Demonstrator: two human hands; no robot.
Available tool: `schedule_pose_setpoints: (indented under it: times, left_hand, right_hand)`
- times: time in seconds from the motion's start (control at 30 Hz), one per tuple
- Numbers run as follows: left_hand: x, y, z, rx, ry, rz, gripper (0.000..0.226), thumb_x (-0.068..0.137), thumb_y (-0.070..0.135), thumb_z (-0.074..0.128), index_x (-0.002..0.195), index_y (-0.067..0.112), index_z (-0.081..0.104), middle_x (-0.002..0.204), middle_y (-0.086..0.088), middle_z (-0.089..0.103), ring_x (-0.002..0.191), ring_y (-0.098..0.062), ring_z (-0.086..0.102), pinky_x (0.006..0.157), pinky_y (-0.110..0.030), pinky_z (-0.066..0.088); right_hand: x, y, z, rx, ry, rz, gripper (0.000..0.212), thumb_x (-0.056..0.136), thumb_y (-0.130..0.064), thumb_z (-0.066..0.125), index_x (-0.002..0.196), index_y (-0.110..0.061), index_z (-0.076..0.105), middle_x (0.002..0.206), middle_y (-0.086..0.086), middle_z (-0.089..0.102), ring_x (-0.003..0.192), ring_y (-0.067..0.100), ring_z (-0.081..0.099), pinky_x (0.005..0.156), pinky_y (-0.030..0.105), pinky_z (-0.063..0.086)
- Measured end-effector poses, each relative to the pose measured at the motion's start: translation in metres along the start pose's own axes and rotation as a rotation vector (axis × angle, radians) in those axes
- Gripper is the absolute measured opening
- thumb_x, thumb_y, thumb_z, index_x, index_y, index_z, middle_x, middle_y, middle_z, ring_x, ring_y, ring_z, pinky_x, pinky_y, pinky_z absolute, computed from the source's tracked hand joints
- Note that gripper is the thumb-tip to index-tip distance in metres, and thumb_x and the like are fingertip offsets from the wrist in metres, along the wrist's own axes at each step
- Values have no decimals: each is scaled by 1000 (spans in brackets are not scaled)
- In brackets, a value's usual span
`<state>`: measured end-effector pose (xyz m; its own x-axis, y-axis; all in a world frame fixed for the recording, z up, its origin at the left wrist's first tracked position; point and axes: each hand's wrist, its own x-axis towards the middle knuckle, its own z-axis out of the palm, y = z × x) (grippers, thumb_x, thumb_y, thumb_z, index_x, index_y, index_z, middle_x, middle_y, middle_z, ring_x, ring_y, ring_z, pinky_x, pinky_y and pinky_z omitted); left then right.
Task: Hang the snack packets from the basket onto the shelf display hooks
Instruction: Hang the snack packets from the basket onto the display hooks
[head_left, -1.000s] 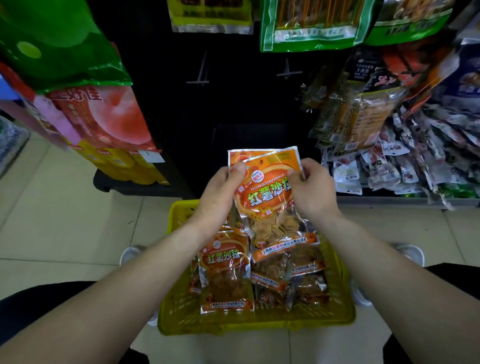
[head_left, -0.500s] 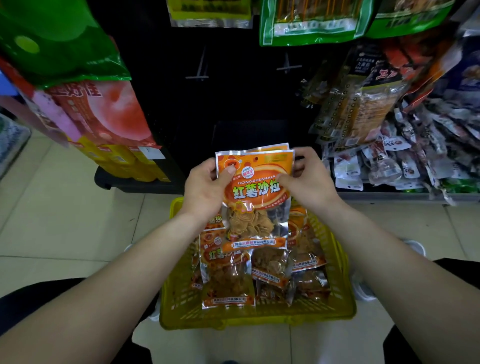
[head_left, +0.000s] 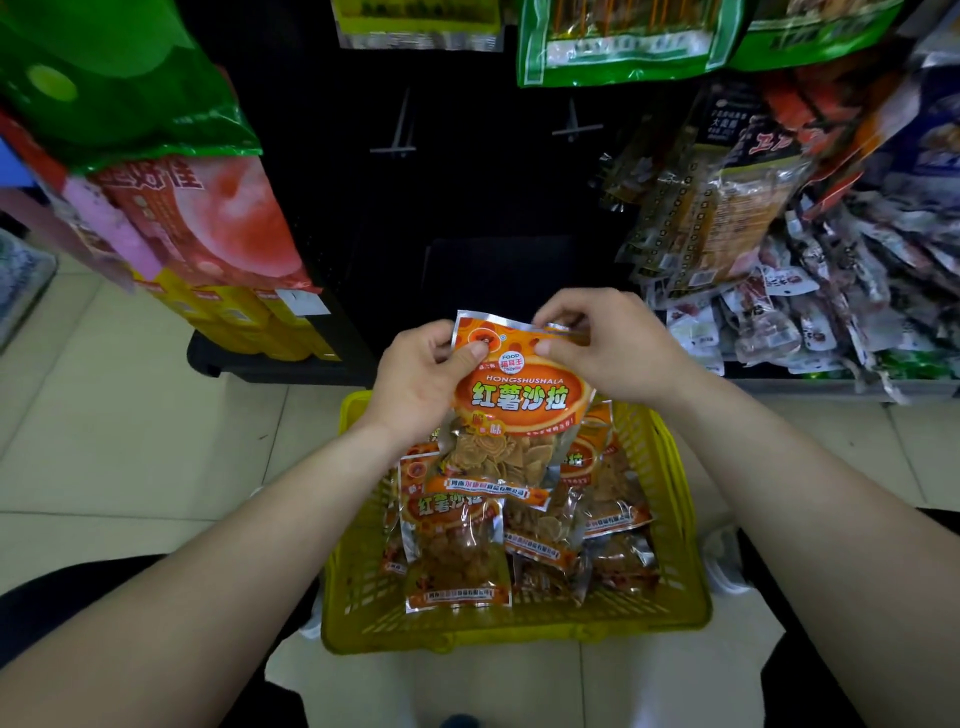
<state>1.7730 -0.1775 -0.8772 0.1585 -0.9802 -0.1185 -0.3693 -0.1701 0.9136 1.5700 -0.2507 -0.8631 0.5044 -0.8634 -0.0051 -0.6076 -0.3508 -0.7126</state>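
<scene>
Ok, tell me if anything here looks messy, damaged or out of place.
Nothing looks torn or spilled; the held packet looks intact. The small packets on the right shelf lie in a loose heap, not hung in rows, and the packets in the basket overlap at odd angles. Two middle hooks stand bare.

Orange snack packet, upright, pinched at its top edge by left hand and right hand, above yellow basket holding similar packets; empty display hooks behind.
</scene>
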Motion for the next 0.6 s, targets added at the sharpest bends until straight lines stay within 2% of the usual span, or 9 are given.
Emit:
schedule_pose_setpoints:
  times: [0.1, 0.23, 0.47, 0.6]
  left_hand:
    - [1, 0, -1, 15, -5, 0, 22, 97, 31, 59, 114, 20, 68, 98, 12, 73, 88, 4, 69, 67, -9, 53]
    - [4, 2, -4, 0, -25, -7, 23, 98, 33, 58, 114, 21, 69, 99, 12, 73, 88, 3, 70, 66, -9, 52]
    - [8, 5, -9, -31, -118, -42, 22, 98, 29, 58, 116, 19, 65, 95, 7, 76, 86, -4, 73, 67, -15, 56]
    - [9, 2, -10, -14, -126, -59, 19, 98, 30, 58, 110, 19, 68, 94, 4, 77, 85, -7, 74, 71, -19, 58]
  right_hand:
    - [1, 1, -4, 31, -32, 13, 6, 90, -26, 72, 89, -30, 66, 82, -14, 67, 72, -5, 64, 61, 16, 47]
    - [2, 3, -9, 68, -41, 28, 7, 93, -29, 68, 86, -28, 69, 78, -13, 70, 69, -8, 65, 56, 10, 45]
    - [6, 12, -11, 78, -30, 67, 8, 91, -28, 71, 83, -26, 70, 76, -10, 71, 71, 1, 68, 63, 25, 54]
    - [6, 14, -11, 92, -42, 88, 7, 90, -26, 72, 83, -27, 71, 77, -9, 70, 72, 4, 69, 65, 27, 55]
